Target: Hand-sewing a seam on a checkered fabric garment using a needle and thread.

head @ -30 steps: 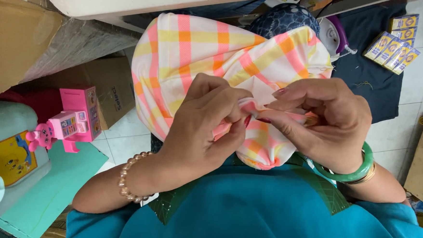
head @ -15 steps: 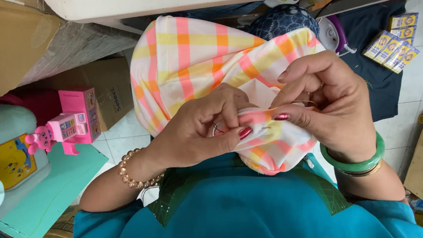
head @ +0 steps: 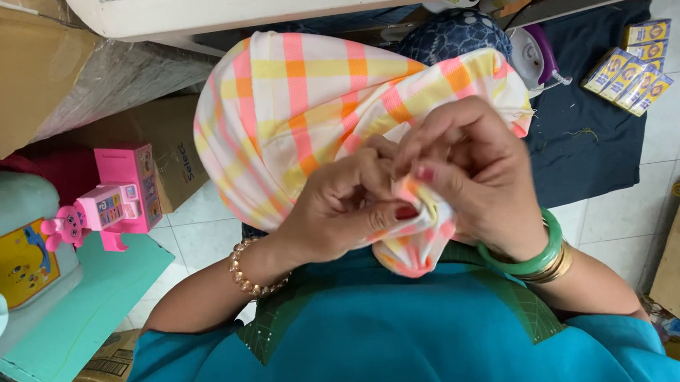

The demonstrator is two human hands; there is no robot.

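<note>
A plaid cloth [head: 305,112] in white, pink, orange and yellow bulges out in front of my chest. My left hand [head: 347,207], with a beaded bracelet at the wrist, pinches a gathered edge of the cloth. My right hand [head: 473,175], wearing a green bangle and gold bangles, presses fingertips against the same bunched edge, right beside the left. The two hands touch over the fold, which hides part of the cloth's lower end.
A pink toy cash register [head: 115,195] with a bunny figure stands at the left on a teal surface [head: 85,309]. Cardboard boxes [head: 20,73] fill the upper left. A dark blue cloth [head: 591,142] with several small yellow packets [head: 633,74] lies upper right on the tiled floor.
Both hands have drawn closer together and bunched the cloth's edge tighter; the right hand rolled over the fold, and the cloth's loose end now hangs lower.
</note>
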